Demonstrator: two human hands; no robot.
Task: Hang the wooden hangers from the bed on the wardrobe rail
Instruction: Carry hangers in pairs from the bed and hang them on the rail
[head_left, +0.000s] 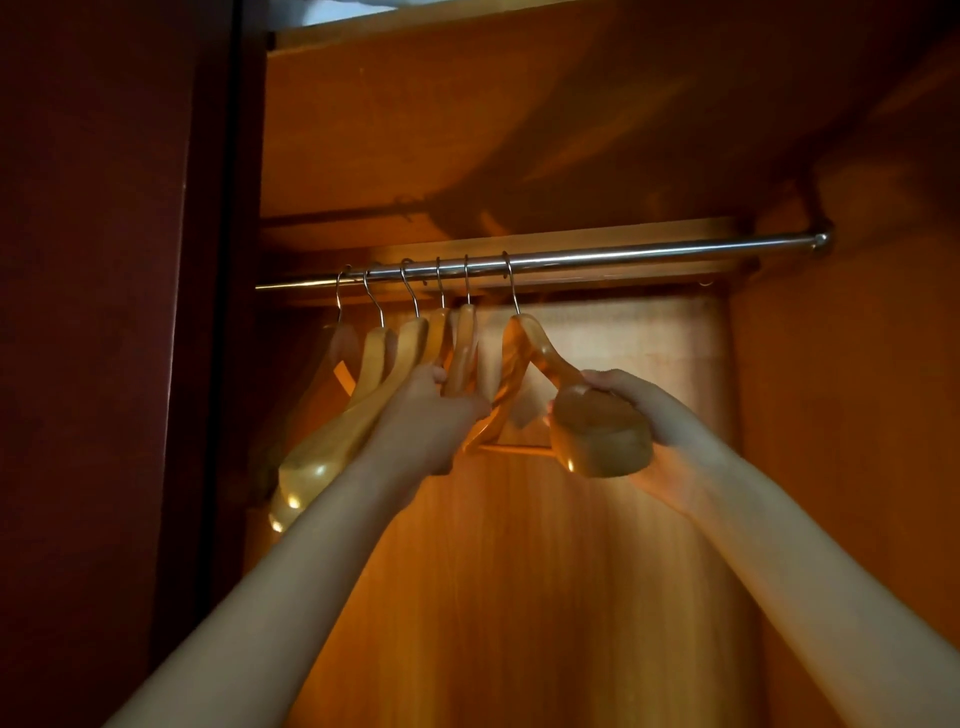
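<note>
wood wardrobe (519, 130), steel rail (649, 251), six hangers (410, 338), r fingers (608, 382) grip rightmost hanger (597, 431), l fingers (431, 374) prob. hold fifth hanger (466, 338)

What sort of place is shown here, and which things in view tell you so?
Probably the inside of a wooden wardrobe: a metal rail runs across it, six wooden hangers hang on the rail, and a wood back panel closes it in.

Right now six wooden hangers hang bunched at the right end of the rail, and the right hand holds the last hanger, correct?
No. The head view shows the six wooden hangers bunched at the left end of the rail, not the right. The right hand does hold the last hanger.
</note>
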